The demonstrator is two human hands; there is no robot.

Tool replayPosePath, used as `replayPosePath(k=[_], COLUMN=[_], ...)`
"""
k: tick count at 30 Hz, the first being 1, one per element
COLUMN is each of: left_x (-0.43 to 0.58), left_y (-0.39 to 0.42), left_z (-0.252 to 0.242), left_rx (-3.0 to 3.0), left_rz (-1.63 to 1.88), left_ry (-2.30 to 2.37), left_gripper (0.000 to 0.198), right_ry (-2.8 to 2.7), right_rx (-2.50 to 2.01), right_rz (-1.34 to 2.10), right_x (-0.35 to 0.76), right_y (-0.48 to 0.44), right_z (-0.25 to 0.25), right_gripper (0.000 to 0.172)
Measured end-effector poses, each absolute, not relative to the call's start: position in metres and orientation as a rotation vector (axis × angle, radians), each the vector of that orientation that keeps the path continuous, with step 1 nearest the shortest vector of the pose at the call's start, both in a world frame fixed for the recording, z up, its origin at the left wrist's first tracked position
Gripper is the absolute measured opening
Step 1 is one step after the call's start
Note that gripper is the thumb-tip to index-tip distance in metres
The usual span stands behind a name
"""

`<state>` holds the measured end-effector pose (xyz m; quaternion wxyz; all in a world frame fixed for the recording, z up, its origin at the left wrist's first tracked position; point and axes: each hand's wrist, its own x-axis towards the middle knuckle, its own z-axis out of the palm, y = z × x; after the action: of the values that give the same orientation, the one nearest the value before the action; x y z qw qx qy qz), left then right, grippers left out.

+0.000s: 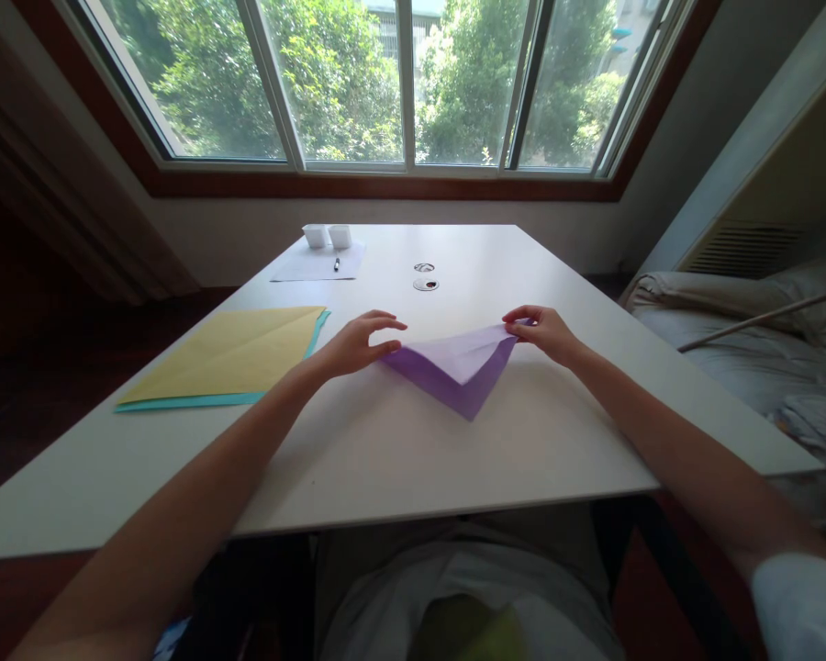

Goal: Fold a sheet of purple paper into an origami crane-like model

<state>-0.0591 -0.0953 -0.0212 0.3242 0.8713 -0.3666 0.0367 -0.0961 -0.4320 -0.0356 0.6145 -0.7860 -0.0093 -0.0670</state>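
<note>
A sheet of purple paper (474, 400), folded into a triangular shape with its tip pointing toward me, is partly raised off the white table. Its lighter flap lies over the darker layer. My right hand (542, 332) pinches the far right corner between thumb and fingers. At the left corner is my left hand (364, 344), thumb and fingers apart, the thumb tip touching or just beside the paper's edge. Left of that hand lies a yellow sheet (234, 353) on top of a turquoise sheet (193, 401).
On the white table (413, 459), two small white containers (328, 236) and a black pen (337, 264) rest on or by a white sheet (293, 264) at the back left. Two small round discs (425, 284) lie beyond the purple paper. A padded seat (730, 321) stands at right.
</note>
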Motion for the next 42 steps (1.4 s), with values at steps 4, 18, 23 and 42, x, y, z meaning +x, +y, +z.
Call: replayPosePath(k=[4,18,23,42], left_x=[-0.078,-0.088,-0.084,-0.065], left_y=[-0.111,-0.121,-0.118,-0.088], left_z=[-0.026,-0.032,-0.035,-0.019], left_rx=[2.366,2.464,2.417,2.465], left_rz=[-0.158,-0.204,-0.174,-0.244], left_ry=[-1.309,-1.389,-1.377,-1.173], left_gripper=[0.043,0.046,0.045,0.073], right_ry=[-0.156,-0.973,-1.021,-0.984], right_rx=[-2.248,-2.751,-2.733,-2.484], right_rz=[-0.28,-0.246,-0.317,-0.106], right_x=[-0.096,-0.118,-0.118,-0.112], right_y=[-0.436,-0.423,-0.418,-0.419], right_z=[-0.038,-0.034,-0.037,-0.044], right_gripper=[0.022,0.062,0.058,0.039])
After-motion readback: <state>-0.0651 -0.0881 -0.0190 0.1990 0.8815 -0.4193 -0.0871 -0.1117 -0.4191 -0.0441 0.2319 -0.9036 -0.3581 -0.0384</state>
